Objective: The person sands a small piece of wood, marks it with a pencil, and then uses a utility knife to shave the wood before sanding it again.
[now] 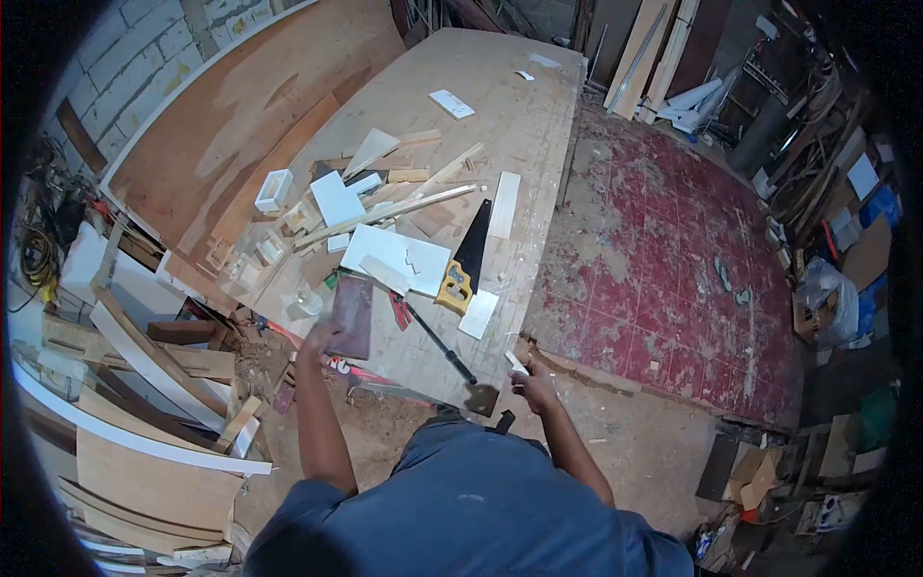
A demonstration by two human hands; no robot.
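My left hand [317,344] is at the near left edge of the workbench, beside a dark reddish-brown board [352,319]; its fingers are blurred. In my right hand [535,383], off the bench's near right corner, is a small white piece [517,363], held between the closed fingers. On the bench lie a handsaw with a yellow handle [455,288], a white board [396,258], a long black tool [437,342] with a red part, and a small pale panel [479,315].
Wood strips and offcuts [409,175] are heaped on the workbench [510,106]. Curved boards [159,356] lean at the left. A red tiled floor [663,279] with sandals [733,281] lies to the right, beside piled materials and a plastic bag [829,288].
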